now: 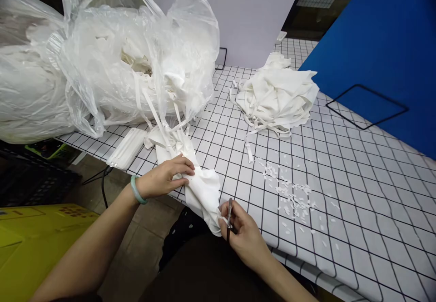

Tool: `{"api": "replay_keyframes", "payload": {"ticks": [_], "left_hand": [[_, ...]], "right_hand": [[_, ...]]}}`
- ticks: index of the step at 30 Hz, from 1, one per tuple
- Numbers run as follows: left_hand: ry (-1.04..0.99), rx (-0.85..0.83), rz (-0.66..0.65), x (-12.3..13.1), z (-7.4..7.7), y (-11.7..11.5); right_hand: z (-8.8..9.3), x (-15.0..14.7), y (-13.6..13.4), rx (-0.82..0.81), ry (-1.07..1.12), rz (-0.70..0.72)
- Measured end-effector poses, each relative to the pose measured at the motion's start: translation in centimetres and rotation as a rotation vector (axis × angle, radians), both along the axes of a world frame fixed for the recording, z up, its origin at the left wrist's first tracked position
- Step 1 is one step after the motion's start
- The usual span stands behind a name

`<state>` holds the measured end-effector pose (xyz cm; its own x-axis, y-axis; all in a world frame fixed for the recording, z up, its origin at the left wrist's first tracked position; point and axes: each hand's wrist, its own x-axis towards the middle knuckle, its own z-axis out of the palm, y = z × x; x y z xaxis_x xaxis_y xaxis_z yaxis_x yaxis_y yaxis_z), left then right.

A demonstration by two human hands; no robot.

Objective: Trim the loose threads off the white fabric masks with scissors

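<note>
A white cloth garment (204, 188) with narrow straps lies at the table's near edge, its lower end hanging toward my lap. My left hand (166, 175) rests on it, fingers stretched out over the fabric. Small scissors (230, 213) with dark handles are held in my right hand (243, 234), blades pointing up and away. Thumb and forefinger of that same hand pinch the edge of the garment. What the fingers cover of the scissors' handles is hidden.
Big clear plastic bags (136, 56) full of white pieces stand at the back left. A white garment pile (279, 93) lies at the back right, with small white clippings (294, 197) scattered nearer. A folded white bundle (127, 147) is at left. A blue panel (381, 56) borders the right.
</note>
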<state>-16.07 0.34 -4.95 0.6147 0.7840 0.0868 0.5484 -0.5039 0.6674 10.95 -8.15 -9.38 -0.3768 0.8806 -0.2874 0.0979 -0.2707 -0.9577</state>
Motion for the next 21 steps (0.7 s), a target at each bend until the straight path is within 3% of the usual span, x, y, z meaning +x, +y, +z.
{"api": "replay_keyframes", "payload": {"ticks": [8,11,14,16,18,21], "left_hand": [[-0.012,0.033,0.025,1.4,-0.5,0.2],[-0.111,-0.007,0.058,1.2,1.2,-0.1],[-0.158,-0.185,0.009,-1.2,3.2,-0.9],[0.076,-0.393,-0.067,-3.4,3.5,-1.9],[0.43,-0.534,-0.05,-5.3,2.7,-3.1],[0.657,-0.468,0.132,-6.3,1.4,-4.6]], "right_hand": [[-0.1,0.0,0.1,0.01,0.019,-0.022],[-0.2,0.0,0.0,-0.001,0.033,-0.037],[0.0,0.0,0.1,-0.024,0.034,-0.031],[0.2,0.0,0.1,-0.031,0.037,-0.03],[0.1,0.0,0.1,-0.034,0.048,-0.036],[0.0,0.0,0.0,-0.048,0.064,-0.029]]}}
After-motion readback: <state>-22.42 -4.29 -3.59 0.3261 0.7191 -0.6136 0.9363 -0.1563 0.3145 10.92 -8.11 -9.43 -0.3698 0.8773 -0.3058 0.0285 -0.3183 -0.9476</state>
